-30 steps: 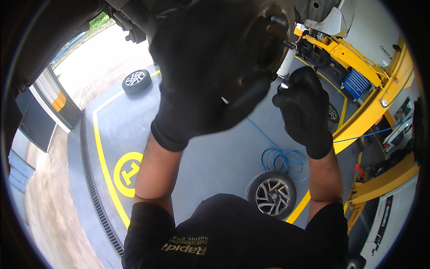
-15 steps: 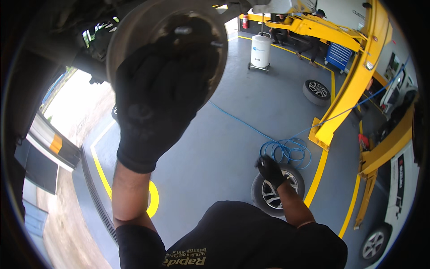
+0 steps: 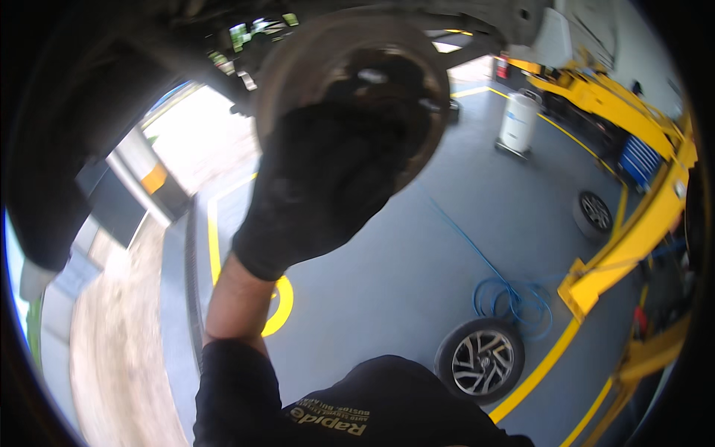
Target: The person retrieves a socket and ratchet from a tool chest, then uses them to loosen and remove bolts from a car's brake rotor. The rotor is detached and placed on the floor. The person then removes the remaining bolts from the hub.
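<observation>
Up above the wheel [image 3: 482, 361], the left hand [image 3: 320, 185] touches the disc [image 3: 316, 63], but I can't tell how open that hand is or if it grips, and the right hand is out of sight.

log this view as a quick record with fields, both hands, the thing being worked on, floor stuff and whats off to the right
left hand: black-gloved left hand over the face of a round brownish metal disc; fingers dark and blurred, grip unclear
right hand: not in view
near floor: silver-and-black spoked wheel with black tire, coiled blue hose beside it
farther floor: white cylindrical tank, second spoked wheel
right side: yellow metal post, blue cabinet
</observation>
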Demonstrator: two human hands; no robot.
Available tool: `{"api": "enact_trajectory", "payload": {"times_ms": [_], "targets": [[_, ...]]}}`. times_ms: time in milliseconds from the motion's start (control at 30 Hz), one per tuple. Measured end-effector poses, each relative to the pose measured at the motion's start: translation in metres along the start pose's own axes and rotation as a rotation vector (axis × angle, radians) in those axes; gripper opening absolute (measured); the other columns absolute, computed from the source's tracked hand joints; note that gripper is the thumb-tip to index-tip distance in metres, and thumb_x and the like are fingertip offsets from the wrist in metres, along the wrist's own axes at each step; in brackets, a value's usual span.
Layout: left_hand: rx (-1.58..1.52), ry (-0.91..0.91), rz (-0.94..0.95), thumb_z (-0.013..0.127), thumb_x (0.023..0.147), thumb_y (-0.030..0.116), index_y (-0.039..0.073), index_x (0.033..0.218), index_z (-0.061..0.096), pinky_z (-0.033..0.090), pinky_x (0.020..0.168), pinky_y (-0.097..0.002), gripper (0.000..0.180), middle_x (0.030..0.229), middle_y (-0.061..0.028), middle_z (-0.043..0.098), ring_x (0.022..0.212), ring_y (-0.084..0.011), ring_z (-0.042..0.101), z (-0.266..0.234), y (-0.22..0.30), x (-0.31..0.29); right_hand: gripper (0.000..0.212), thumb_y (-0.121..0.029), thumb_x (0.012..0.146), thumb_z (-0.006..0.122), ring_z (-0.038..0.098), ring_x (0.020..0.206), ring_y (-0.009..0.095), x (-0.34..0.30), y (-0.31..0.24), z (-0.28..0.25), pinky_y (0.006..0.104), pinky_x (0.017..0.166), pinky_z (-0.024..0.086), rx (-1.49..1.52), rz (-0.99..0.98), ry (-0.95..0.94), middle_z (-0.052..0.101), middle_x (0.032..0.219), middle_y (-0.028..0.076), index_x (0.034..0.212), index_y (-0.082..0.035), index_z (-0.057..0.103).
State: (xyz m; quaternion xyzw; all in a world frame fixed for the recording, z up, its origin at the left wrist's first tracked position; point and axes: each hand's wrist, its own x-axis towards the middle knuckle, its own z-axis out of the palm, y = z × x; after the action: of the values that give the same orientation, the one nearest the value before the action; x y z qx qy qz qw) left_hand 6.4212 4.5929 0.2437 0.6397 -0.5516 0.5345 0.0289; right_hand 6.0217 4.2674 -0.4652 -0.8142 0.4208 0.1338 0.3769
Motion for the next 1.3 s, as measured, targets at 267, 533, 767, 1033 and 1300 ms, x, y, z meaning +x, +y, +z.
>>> {"api": "enact_trajectory", "payload": {"times_ms": [267, 533, 767, 1033, 1300], "targets": [[0.061, 0.229, -0.002, 0.078, 0.085, 0.022, 0.013, 0.099, 0.077, 0.054, 0.095, -0.0449, 0.017, 0.105, -0.0037, 0.075, 0.106, -0.0255, 0.071, 0.003, -0.007, -0.019, 0.030, -0.025, 0.095, 0.059, 0.068, 0.110, 0.043, 0.046, -0.054, -0.015, 0.0546, 0.098, 0.053, 0.016, -0.298, -0.058, 0.070, 0.121, 0.023, 0.118, -0.008, 0.069], [0.098, 0.186, 0.004, 0.077, 0.084, 0.019, 0.015, 0.116, 0.076, 0.055, 0.094, -0.0443, 0.032, 0.128, -0.0048, 0.072, 0.114, -0.0269, 0.070, -0.006, -0.008, -0.028, 0.027, -0.023, 0.093, 0.061, 0.068, 0.107, 0.041, 0.075, -0.064, -0.032, 0.0530, 0.096, 0.053, -0.035, -0.432, -0.127, 0.070, 0.117, 0.021, 0.114, -0.008, 0.070], [0.031, 0.174, -0.076, 0.079, 0.082, 0.022, 0.018, 0.113, 0.078, 0.055, 0.094, -0.0442, 0.031, 0.120, -0.0058, 0.074, 0.110, -0.0270, 0.071, -0.011, 0.006, -0.022, 0.024, -0.021, 0.091, 0.063, 0.068, 0.104, 0.038, 0.092, -0.090, -0.026, 0.0515, 0.094, 0.053, -0.077, -0.484, -0.188, 0.071, 0.113, 0.019, 0.110, -0.008, 0.071], [0.124, 0.105, -0.058, 0.078, 0.085, 0.021, 0.020, 0.115, 0.078, 0.054, 0.097, -0.0425, 0.030, 0.113, -0.0038, 0.075, 0.108, -0.0239, 0.071, -0.012, 0.006, -0.018, 0.021, -0.019, 0.090, 0.065, 0.068, 0.101, 0.036, 0.100, -0.098, -0.026, 0.0499, 0.092, 0.054, -0.070, -0.518, -0.223, 0.071, 0.109, 0.017, 0.106, -0.009, 0.071], [0.208, 0.162, 0.015, 0.085, 0.075, 0.022, 0.017, 0.102, 0.078, 0.054, 0.091, -0.0432, 0.028, 0.103, -0.0049, 0.074, 0.101, -0.0290, 0.071, 0.001, 0.003, -0.027, 0.018, -0.017, 0.088, 0.068, 0.068, 0.098, 0.033, 0.099, -0.090, -0.031, 0.0482, 0.090, 0.054, -0.054, -0.536, -0.220, 0.072, 0.105, 0.015, 0.102, -0.009, 0.072]]}}
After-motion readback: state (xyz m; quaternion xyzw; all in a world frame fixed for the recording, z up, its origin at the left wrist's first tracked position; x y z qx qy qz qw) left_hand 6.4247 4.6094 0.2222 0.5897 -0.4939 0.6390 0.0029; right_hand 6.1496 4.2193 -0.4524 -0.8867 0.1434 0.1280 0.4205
